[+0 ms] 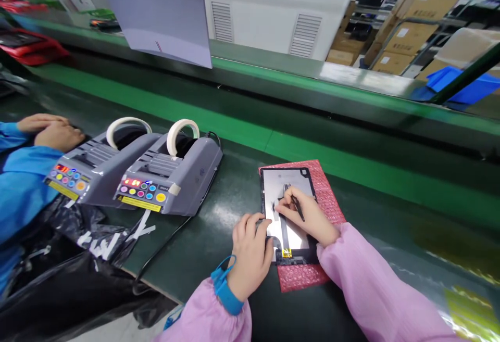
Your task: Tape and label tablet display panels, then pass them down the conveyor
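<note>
A tablet screen panel (299, 240) with a bright silvery back and black border lies on a sheet of red bubble wrap (328, 196). My right hand (307, 212) is over its middle, fingers pinched around a slim black tool (297, 207) that looks like tweezers. Its working tip is hidden by my fingers. Beside the fingertips, a dark flat strip (285, 232) runs down the panel to a yellow patch (287, 253). My left hand (252, 245), wearing a blue wrist strap (227, 292), rests with fingers apart on the panel's left edge.
Two grey tape dispensers (167, 175) with lit displays stand to the left, and cut tape pieces (144, 226) hang near them. A black cable (164, 248) crosses the bench. A co-worker's hands (58, 131) rest at far left. A monitor (164, 14) hangs above the green ledge.
</note>
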Demonstrator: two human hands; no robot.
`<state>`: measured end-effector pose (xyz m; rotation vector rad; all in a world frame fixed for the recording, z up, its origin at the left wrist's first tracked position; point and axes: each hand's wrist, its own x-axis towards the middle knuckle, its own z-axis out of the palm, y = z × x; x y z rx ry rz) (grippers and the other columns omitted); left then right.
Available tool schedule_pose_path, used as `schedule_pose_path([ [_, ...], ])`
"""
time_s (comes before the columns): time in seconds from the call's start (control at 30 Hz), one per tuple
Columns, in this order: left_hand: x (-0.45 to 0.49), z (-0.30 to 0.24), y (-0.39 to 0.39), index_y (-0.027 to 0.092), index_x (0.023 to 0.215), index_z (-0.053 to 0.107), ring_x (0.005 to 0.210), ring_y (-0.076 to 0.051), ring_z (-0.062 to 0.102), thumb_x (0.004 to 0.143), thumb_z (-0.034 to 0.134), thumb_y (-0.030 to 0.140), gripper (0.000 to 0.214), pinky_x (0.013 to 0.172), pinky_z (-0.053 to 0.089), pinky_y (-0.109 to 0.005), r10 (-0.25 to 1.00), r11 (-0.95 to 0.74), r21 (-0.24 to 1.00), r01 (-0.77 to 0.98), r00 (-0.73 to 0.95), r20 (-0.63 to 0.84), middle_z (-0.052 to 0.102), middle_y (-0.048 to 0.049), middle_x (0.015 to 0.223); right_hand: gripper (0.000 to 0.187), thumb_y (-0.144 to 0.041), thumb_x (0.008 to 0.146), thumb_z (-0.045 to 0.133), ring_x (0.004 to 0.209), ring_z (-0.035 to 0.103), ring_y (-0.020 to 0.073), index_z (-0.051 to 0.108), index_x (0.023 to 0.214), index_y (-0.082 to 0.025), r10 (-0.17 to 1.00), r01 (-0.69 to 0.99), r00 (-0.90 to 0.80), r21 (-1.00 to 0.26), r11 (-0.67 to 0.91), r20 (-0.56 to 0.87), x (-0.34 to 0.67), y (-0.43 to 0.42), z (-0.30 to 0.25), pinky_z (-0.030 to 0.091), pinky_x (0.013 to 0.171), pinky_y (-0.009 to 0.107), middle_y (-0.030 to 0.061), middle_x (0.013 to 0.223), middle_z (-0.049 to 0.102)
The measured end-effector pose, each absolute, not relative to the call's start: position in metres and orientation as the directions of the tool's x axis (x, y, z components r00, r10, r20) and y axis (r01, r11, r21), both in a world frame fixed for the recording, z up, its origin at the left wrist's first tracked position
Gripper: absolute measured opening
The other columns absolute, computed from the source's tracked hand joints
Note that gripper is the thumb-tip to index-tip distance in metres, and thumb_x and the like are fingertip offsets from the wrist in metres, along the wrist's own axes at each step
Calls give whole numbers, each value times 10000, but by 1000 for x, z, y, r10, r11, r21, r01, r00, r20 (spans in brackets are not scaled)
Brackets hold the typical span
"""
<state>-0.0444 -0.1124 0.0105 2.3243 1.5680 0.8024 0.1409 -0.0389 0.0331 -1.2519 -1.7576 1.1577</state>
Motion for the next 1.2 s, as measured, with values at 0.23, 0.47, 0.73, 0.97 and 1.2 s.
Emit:
schedule_pose_path([
  [0.23, -44, 10, -114, 179, 1265, 580, 1229, -314, 465, 939, 459, 165, 347, 1003, 438, -496, 913, -395, 452, 800, 288, 288, 577, -130, 1256, 303, -366, 895, 629, 616, 535, 169, 364, 791, -262, 959, 377, -281, -913, 155, 47, 140, -38, 28, 394, 625, 305, -7, 765, 657],
  [0.47, -42, 8, -115, 269, 1337, 602, 1280, -357, 419, 942, 511, 221, 409, 987, 448, -536, 901, -419, 352, 837, 333, 280, 541, -104, 1389, 294, -333, 905, 625, 648, 560, 173, 374, 773, -257, 963, 404, -256, -894, 191, 90, 138, -39, 24, 399, 640, 297, -11, 755, 646],
  [0.73, -41, 11, -115, 278, 1343, 619, 1310, -374, 410, 947, 541, 273, 404, 993, 463, -533, 903, -417, 284, 863, 357, 240, 547, -89, 1431, 338, -374, 863, 696, 692, 556, 186, 384, 799, -259, 975, 451, -208, -876, 168, 80, 136, -40, 18, 409, 689, 324, -2, 835, 652],
  [0.97, -38, 7, -115, 290, 1328, 637, 1327, -380, 432, 943, 567, 294, 391, 1001, 458, -532, 908, -403, 286, 869, 340, 246, 550, -105, 1432, 373, -441, 814, 723, 753, 556, 215, 399, 856, -261, 989, 551, -70, -822, 145, 127, 131, -22, 17, 412, 716, 344, 1, 842, 576],
  [1.2, -39, 8, -115, 319, 1345, 627, 1424, -411, 377, 954, 564, 360, 398, 1061, 395, -579, 916, -380, 267, 886, 322, 238, 421, -149, 1563, 329, -488, 852, 646, 770, 574, 243, 411, 882, -260, 972, 709, 117, -703, 63, 205, 152, 2, 27, 407, 703, 346, 34, 870, 596],
])
